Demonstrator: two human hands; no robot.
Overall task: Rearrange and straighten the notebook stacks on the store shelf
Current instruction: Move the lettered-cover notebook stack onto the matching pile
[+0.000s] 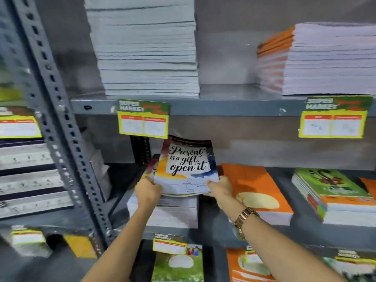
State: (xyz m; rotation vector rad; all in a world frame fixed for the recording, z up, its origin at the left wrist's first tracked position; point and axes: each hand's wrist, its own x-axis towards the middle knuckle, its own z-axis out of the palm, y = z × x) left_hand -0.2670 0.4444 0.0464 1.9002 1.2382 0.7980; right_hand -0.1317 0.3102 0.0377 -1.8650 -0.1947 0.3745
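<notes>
A small bundle of notebooks [186, 165], its top cover reading "Present is a gift, open it", is tilted up off a white-edged stack [173, 212] on the middle shelf. My left hand [147, 193] grips the bundle's lower left corner. My right hand [220, 188], a gold watch on its wrist, grips the lower right corner. To the right lies an orange notebook stack [256, 188], and further right a green-covered stack [333, 192].
The upper shelf [234, 106] carries a tall grey stack [146, 49] and an orange-spined stack [317, 60]. Yellow price tags [143, 121] hang from the shelf edge. A perforated steel upright [61, 127] stands on the left. More notebooks lie on the lower shelf [177, 265].
</notes>
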